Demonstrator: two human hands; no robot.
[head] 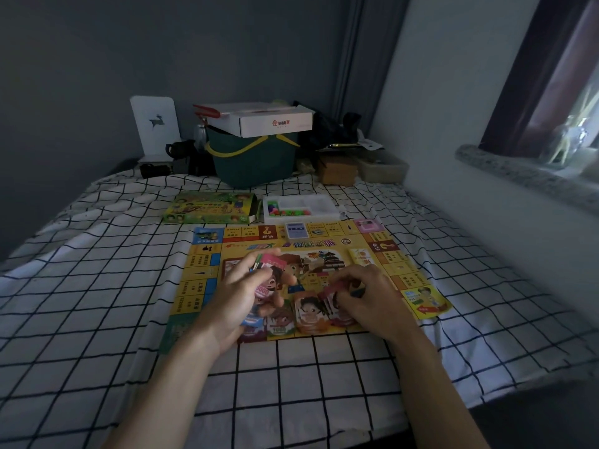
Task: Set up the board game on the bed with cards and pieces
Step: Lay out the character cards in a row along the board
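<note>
One game board lying flat on checked bed. Left hand gripping one stack of play money, fingers curled round it. Right hand pinching few notes over board's near edge. One blue card deck, one yellow deck sitting on board. One piece tray, one game box lying beyond board.

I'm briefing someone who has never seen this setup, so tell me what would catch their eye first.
The bright yellow game board lies flat on the checked bedsheet, mid-frame. Over its near half the left hand holds a fan of play money while the right hand pinches reddish cards. Beyond the board sits a white tray of coloured pieces.
</note>
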